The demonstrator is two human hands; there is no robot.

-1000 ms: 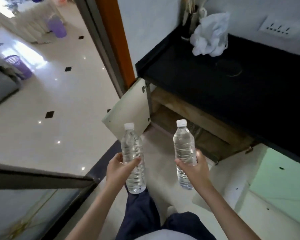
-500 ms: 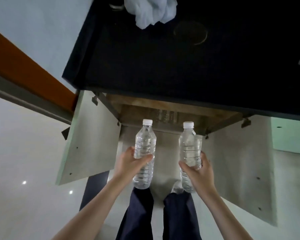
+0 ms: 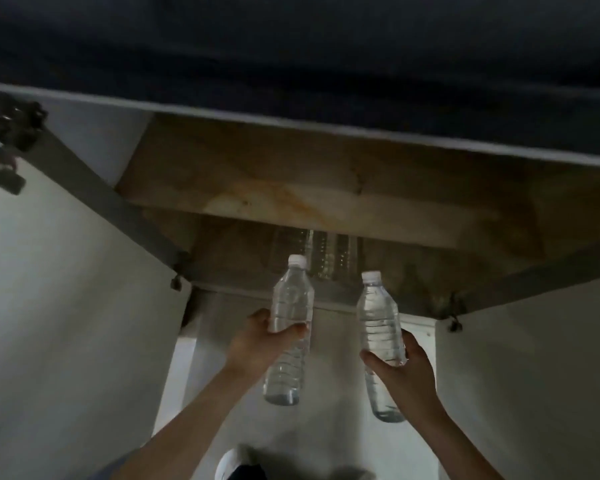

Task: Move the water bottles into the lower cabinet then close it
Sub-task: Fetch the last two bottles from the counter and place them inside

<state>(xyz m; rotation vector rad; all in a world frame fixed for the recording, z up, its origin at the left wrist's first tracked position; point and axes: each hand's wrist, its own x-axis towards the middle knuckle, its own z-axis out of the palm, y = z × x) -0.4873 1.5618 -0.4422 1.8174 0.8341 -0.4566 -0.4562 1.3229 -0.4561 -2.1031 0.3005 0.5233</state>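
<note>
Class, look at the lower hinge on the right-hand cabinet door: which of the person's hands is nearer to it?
Right. The right hand, holding a bottle, is just below and left of the hinge; the left hand, holding the other bottle, is farther left.

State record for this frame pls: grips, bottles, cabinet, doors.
left grip: holds left bottle, cap up
right grip: holds right bottle, cap up
cabinet: open; held bottles in front of it, not yet inside
doors: left door and right door both swung open
inside: stored bottles at the back, lower level
</note>
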